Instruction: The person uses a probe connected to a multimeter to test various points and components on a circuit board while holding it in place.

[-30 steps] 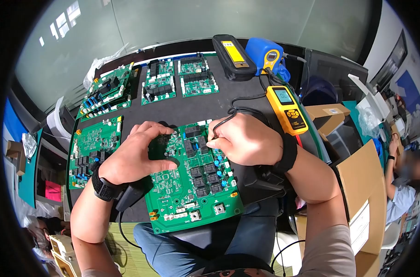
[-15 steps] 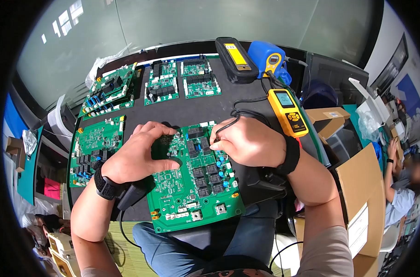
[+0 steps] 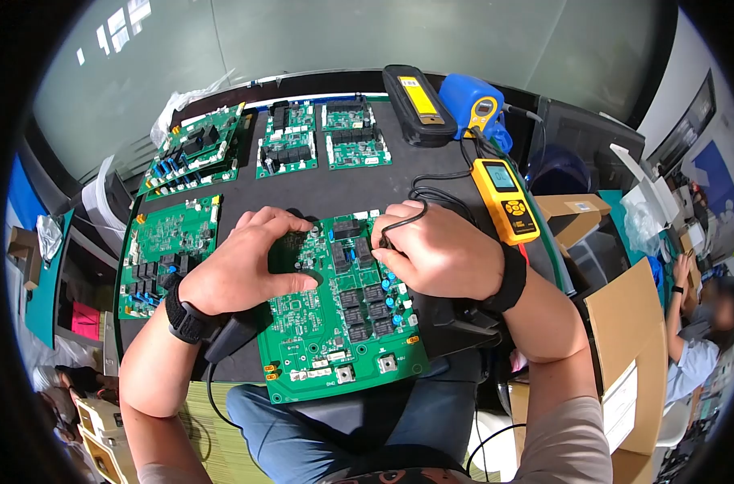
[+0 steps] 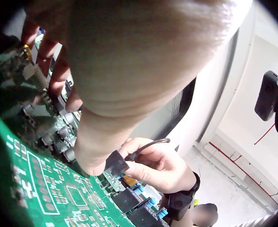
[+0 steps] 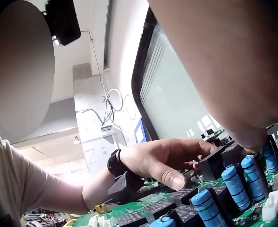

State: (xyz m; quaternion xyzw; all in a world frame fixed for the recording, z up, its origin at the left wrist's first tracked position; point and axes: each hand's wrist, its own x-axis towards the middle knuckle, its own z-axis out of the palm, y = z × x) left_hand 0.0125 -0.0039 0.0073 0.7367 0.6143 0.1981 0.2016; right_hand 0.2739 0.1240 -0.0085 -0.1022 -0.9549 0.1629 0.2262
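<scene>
A large green circuit board (image 3: 334,323) with black relays and blue cylindrical parts lies in front of me, its near edge over my lap. My left hand (image 3: 238,262) rests on its left side, thumb and fingers spread apart, the thumb tip touching the board near the middle. My right hand (image 3: 447,250) pinches the end of a thin black cable (image 4: 151,145) over the board's upper right part, close beside the relays (image 3: 355,254). The probe's tip is hidden by the fingers. That cable runs back toward a yellow handheld meter (image 3: 506,198) with a lit display.
More circuit boards lie at the left (image 3: 169,250) and along the back (image 3: 286,141). A black zipped case (image 3: 419,105) and a blue soldering station (image 3: 472,105) stand at the back right. An open cardboard box (image 3: 633,347) is at the right, with another person (image 3: 698,347) beyond.
Both hands keep their places on the board, and the right hand still pinches the cable end. The whole head view has shifted slightly.
</scene>
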